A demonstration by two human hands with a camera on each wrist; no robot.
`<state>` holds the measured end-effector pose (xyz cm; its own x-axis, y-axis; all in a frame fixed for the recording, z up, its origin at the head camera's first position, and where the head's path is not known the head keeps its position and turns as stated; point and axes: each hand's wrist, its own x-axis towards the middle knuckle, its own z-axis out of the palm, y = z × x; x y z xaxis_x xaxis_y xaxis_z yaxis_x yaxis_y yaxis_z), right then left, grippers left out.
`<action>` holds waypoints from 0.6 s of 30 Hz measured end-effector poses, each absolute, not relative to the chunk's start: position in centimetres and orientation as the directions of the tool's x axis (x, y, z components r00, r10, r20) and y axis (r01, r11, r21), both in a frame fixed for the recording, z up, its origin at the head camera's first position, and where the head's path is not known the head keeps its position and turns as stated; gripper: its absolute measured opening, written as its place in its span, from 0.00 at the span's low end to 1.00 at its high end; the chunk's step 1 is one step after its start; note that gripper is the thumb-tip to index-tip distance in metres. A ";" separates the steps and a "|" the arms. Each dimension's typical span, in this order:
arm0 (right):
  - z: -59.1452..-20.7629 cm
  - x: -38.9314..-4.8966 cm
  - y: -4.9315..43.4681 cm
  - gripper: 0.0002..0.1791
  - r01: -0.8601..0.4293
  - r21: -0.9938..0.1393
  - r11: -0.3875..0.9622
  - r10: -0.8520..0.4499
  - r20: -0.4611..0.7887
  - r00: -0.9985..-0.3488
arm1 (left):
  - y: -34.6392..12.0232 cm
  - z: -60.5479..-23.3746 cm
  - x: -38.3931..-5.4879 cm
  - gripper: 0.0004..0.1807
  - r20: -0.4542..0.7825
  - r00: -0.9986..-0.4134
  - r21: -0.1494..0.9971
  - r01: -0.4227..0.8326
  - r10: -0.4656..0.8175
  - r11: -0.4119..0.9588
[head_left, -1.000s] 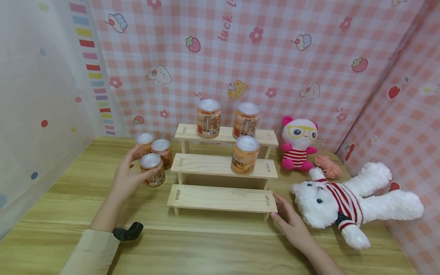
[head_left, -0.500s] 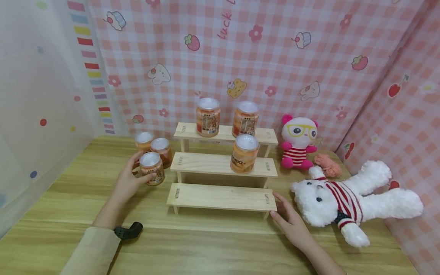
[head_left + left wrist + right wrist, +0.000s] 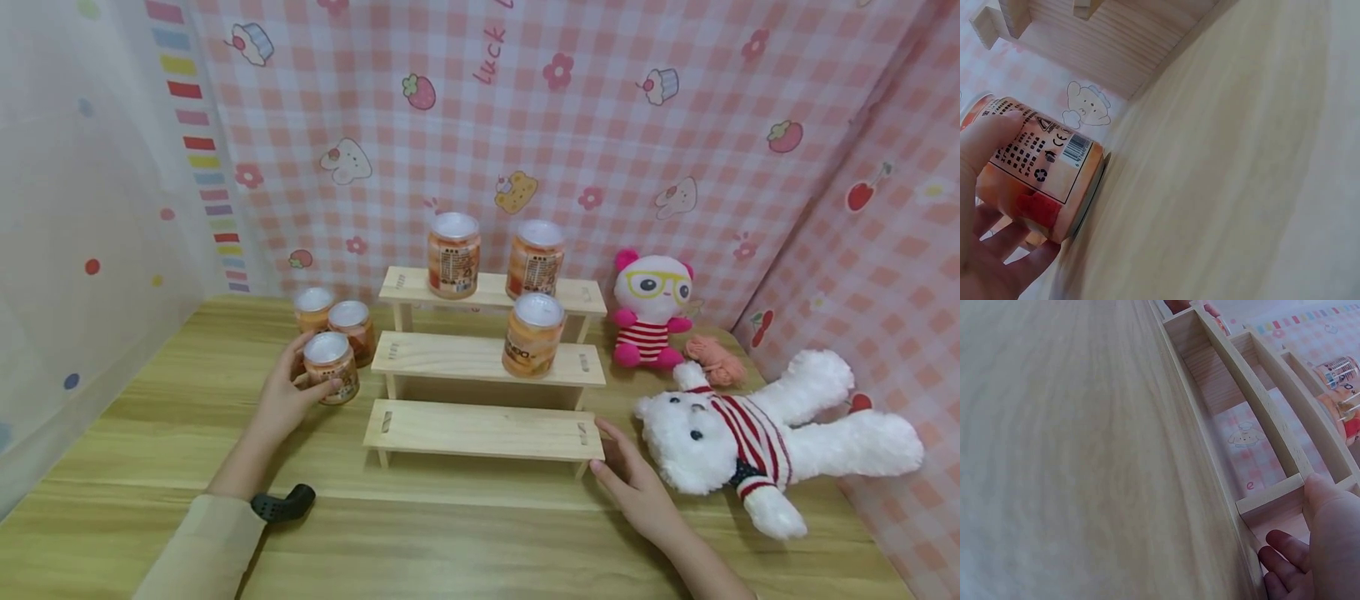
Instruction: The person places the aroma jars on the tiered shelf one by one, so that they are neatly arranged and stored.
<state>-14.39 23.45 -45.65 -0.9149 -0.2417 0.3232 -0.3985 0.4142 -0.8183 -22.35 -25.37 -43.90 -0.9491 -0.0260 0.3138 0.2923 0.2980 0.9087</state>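
In the head view my left hand (image 3: pixel 287 393) holds the nearest of three orange-labelled cans (image 3: pixel 332 368) on the left of the table. The left wrist view shows the thumb across the can's printed label (image 3: pixel 1038 147) and the fingers round its other side; its base is on or very near the tabletop. My right hand (image 3: pixel 633 485) is at the right end of a three-tier wooden display stand (image 3: pixel 480 432). Seen from the right wrist, the thumb rests on the lowest board's corner and the bent fingers are beside the end leg (image 3: pixel 1272 500).
Two cans stand behind the held one, including an orange can (image 3: pixel 352 333). Two more are on the top tier (image 3: pixel 491 292), and a can (image 3: pixel 533 336) stands on the middle tier. A pink panda doll (image 3: pixel 651 312), yarn (image 3: pixel 715 361) and a white plush bear (image 3: pixel 750 442) lie right.
My left hand has moved in on the nearest can, its thumb and fingers closing round it. The right hand stays at the stand's end, and the cans keep their places.
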 end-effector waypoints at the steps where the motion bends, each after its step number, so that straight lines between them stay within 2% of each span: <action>1: -45.7 -14.4 23.4 0.31 -0.401 -0.818 0.413 -0.242 0.326 -0.914 | -25.4 -44.0 -22.3 0.45 0.315 -0.949 0.911 0.293 -0.031 0.292; 13: -45.5 -14.2 23.3 0.30 -0.383 -0.817 0.430 -0.228 0.312 -0.922 | -25.2 -43.7 -21.9 0.44 0.306 -0.946 0.906 0.257 -0.102 0.336; 18: -45.6 -14.3 23.4 0.30 -0.388 -0.828 0.405 -0.249 0.309 -0.918 | -25.3 -43.6 -21.9 0.43 0.356 -0.922 0.874 0.270 -0.153 0.405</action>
